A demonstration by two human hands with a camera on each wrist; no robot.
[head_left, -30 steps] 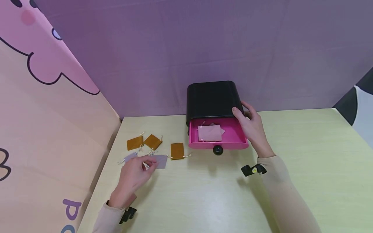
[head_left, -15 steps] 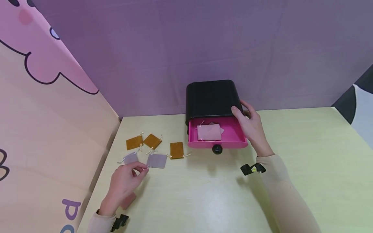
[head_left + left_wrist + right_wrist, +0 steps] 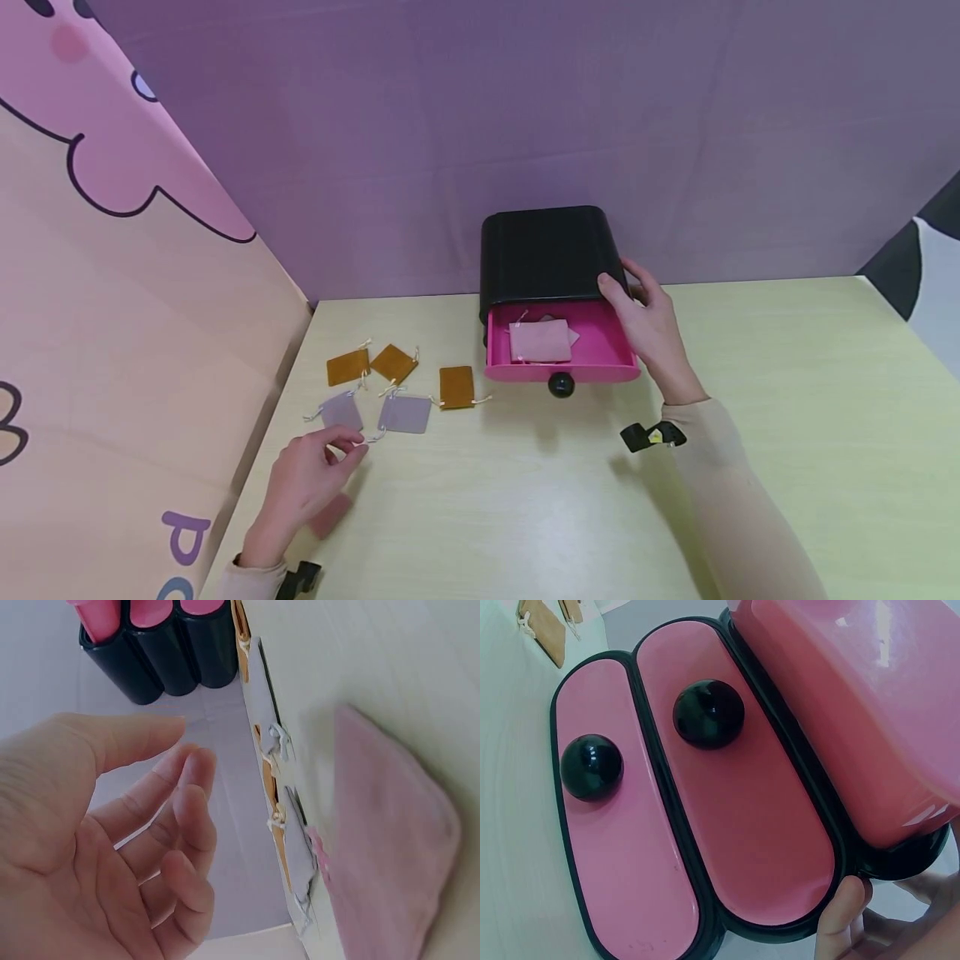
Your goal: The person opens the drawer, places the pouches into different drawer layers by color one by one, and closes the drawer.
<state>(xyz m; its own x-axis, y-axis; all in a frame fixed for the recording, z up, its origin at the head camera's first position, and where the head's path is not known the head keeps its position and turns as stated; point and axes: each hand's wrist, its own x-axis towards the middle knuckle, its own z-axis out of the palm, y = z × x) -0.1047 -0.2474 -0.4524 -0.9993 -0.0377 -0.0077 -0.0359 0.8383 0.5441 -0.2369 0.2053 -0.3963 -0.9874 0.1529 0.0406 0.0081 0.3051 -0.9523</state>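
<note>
Drawer box [image 3: 551, 257] gripped by right hand [image 3: 654, 332]; left hand [image 3: 309, 477] half-curled.

"What's at the centre of the clock?"

"The pink drawer [image 3: 603, 337], slid partly out of its black casing [image 3: 551, 250] at 12, with a pale pink pouch [image 3: 540, 342] inside. Your right grip [image 3: 656, 333], at 3, holds the casing's near corner, thumb on top."

"And on the desk [image 3: 787, 375]?"

"Three ochre pouches [image 3: 456, 388] lie spread between 8 and 9, two lilac pouches [image 3: 405, 415] just nearer you. Your left grip [image 3: 303, 475], at 8, is bent beside them, partly hiding a pink cloth [image 3: 330, 517]."
</note>
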